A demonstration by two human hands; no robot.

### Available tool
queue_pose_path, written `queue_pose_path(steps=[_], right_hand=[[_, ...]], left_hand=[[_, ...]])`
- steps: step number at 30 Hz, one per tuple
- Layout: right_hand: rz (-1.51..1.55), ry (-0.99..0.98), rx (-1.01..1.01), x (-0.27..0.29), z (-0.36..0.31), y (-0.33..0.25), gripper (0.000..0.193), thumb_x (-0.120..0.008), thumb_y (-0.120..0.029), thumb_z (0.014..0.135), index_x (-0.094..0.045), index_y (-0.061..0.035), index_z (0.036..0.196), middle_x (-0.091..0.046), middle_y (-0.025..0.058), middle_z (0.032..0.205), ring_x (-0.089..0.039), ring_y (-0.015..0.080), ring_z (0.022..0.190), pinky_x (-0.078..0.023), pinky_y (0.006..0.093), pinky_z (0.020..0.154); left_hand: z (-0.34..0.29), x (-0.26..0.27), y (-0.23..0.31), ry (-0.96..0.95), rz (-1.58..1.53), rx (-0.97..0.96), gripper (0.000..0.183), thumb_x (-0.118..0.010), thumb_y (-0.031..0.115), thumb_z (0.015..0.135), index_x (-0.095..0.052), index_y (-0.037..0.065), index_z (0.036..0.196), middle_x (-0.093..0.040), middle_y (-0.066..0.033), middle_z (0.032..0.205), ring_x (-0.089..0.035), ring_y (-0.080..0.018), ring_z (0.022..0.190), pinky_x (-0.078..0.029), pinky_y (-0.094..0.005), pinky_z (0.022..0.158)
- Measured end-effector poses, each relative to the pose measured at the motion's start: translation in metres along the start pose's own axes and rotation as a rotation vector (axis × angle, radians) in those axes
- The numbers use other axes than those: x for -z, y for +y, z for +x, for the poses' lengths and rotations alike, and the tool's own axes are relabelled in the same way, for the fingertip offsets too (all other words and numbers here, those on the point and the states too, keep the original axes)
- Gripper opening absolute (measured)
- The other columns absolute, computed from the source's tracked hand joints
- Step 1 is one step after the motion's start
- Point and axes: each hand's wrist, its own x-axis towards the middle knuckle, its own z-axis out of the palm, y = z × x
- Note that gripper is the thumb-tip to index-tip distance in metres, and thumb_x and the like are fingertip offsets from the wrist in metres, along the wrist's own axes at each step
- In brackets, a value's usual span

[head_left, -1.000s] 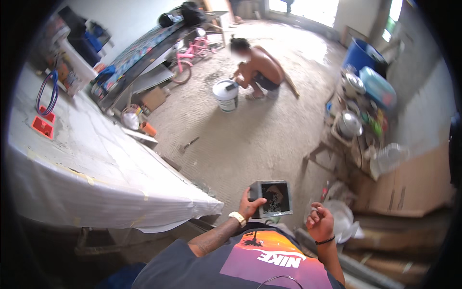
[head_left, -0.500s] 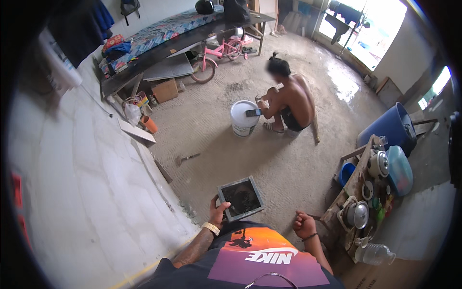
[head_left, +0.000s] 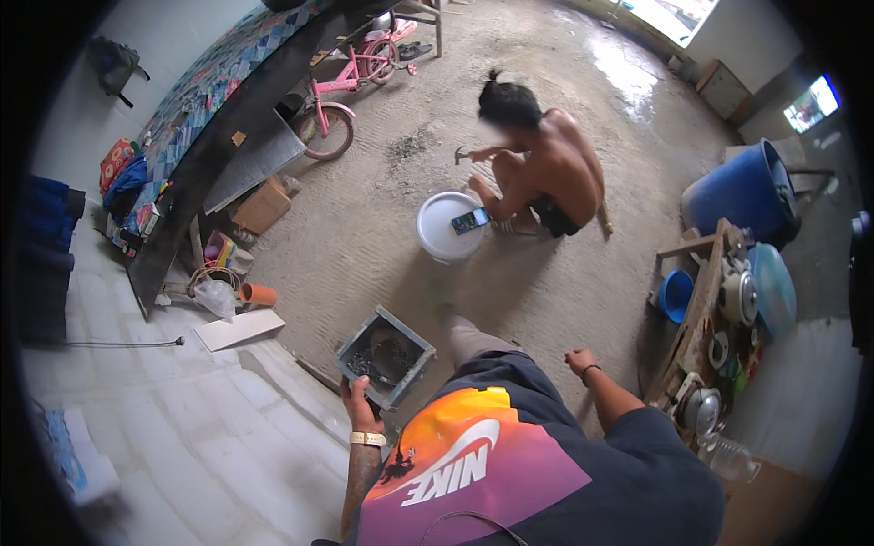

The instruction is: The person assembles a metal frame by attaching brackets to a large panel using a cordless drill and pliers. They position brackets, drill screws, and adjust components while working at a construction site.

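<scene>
Left hand point(head_left: 360, 409) grips the grey tray point(head_left: 385, 357) by one corner; right hand point(head_left: 579, 360) hangs loosely curled, empty. Risk — tray tips toward twelve o'clock, spilling dark debris point(head_left: 375, 357) — one-handed hold.

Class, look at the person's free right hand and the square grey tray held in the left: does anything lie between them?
Only the person's own body: the right hand hangs empty on one side, the torso and a raised knee separate it from the tray, gripped by the left hand.
</scene>
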Motion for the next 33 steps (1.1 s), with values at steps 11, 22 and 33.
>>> queue_pose_path(steps=[11, 22, 33], right_hand=[[0.605, -0.690, -0.018, -0.048, 0.082, -0.572, 0.011, -0.054, -0.014, 0.103, -0.060, -0.0062, 0.098, -0.054, 0.0026, 0.073, -0.050, 0.0151, 0.056, -0.039, 0.0295, 0.050], [0.181, -0.538, 0.364, -0.189, 0.070, -0.946, 0.023, -0.064, -0.030, 0.100, -0.070, -0.0073, 0.100, -0.051, -0.0025, 0.067, -0.046, 0.0103, 0.050, -0.035, 0.0294, 0.044], [-0.395, -0.341, 0.987, -0.285, -0.061, -1.284, 0.027, -0.071, -0.029, 0.089, -0.072, -0.0035, 0.099, -0.073, 0.0154, 0.081, -0.073, 0.0322, 0.078, -0.056, 0.0412, 0.073]], left_hand=[[0.223, -0.001, 0.214, 0.261, -0.166, -0.158, 0.074, -0.071, 0.018, 0.084, -0.041, 0.003, 0.151, -0.057, -0.0131, 0.134, -0.059, -0.0269, 0.118, -0.052, -0.0422, 0.099], [0.484, 0.039, 0.436, 0.267, -0.284, -0.346, 0.067, -0.068, 0.013, 0.085, -0.045, 0.003, 0.147, -0.060, -0.0104, 0.128, -0.061, -0.0229, 0.114, -0.052, -0.0392, 0.099], [0.723, 0.102, 0.632, 0.325, -0.206, -0.345, 0.079, -0.072, 0.010, 0.082, -0.039, 0.002, 0.153, -0.057, -0.0115, 0.136, -0.058, -0.0230, 0.122, -0.049, -0.0383, 0.105]])
